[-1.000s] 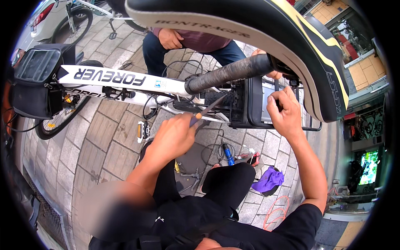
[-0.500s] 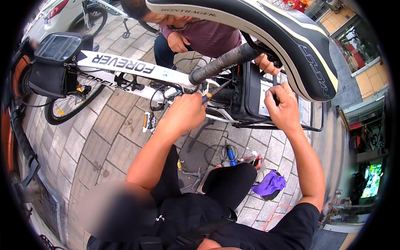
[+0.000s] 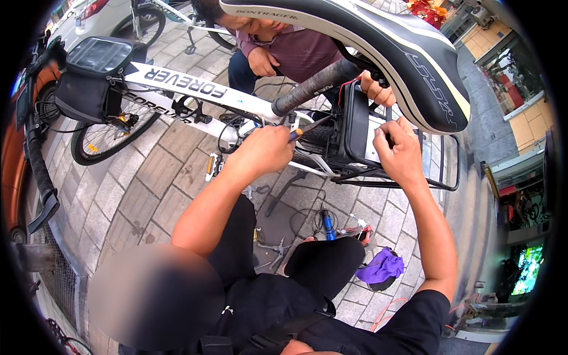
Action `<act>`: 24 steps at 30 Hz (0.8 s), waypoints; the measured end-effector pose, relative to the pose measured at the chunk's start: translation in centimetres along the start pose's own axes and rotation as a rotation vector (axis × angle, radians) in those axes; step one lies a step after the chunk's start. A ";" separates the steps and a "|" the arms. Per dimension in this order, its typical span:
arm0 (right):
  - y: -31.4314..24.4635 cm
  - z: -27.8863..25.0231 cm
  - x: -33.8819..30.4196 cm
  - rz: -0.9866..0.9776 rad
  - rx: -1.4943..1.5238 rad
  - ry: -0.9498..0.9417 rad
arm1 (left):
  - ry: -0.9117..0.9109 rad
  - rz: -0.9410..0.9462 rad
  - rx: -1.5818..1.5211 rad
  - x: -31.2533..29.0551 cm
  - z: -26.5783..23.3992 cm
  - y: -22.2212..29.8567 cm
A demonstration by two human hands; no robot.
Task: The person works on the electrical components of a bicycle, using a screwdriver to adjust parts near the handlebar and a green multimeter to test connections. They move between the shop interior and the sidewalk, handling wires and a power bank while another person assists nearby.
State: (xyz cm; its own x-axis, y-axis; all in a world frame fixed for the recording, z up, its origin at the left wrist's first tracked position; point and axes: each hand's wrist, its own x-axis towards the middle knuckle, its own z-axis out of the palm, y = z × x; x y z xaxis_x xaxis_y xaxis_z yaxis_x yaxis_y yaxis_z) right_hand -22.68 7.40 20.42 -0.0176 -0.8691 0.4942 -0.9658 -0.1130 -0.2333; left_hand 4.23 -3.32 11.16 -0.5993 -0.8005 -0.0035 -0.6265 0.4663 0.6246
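Observation:
A white bicycle frame [image 3: 195, 86] stands before me, its black and white saddle [image 3: 408, 59] hanging over the work. My left hand [image 3: 263, 151] is closed round the blue and orange handle of a dark pointed tool [image 3: 315, 125], whose exact kind I cannot make out. Its tip points right, toward a black case [image 3: 355, 133] on the rear rack. Beside that case my right hand [image 3: 401, 151] is closed, its fingers curled; anything inside them is hidden. Another person's hand [image 3: 377, 90] is at the case's far side, under the saddle. Near it runs a thin red wire [image 3: 342, 89].
A crouching person [image 3: 296, 53] is across the bicycle. On the paving lie a blue cylindrical tool [image 3: 328, 225], metal tools [image 3: 275, 251] and a purple cloth [image 3: 381, 266]. A black bag [image 3: 92, 77] sits at the frame's front. The rear rack [image 3: 449, 171] juts out right.
The whole view has shifted slightly, the bicycle's front now lying further right. A red wire now shows at the case's far edge. My hands keep nearly the same grip and place.

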 end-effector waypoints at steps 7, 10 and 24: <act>0.2 0.1 -0.1 -0.009 0.018 0.003 | -0.080 0.004 0.157 -0.1 -1.4 1.3; 0.2 -0.1 -0.1 0.008 0.004 -0.007 | -0.085 0.014 0.105 0.5 -1.5 0.6; 0.1 0.1 0.0 0.010 0.013 -0.008 | -0.119 0.024 0.014 1.0 -1.6 0.0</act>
State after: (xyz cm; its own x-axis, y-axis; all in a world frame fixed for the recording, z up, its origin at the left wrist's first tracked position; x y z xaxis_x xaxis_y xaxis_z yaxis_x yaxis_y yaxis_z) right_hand -22.77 7.31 20.31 -0.0252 -0.8740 0.4854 -0.9622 -0.1106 -0.2490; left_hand 4.46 -4.70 12.41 -0.6688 -0.7390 -0.0819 -0.6177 0.4909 0.6144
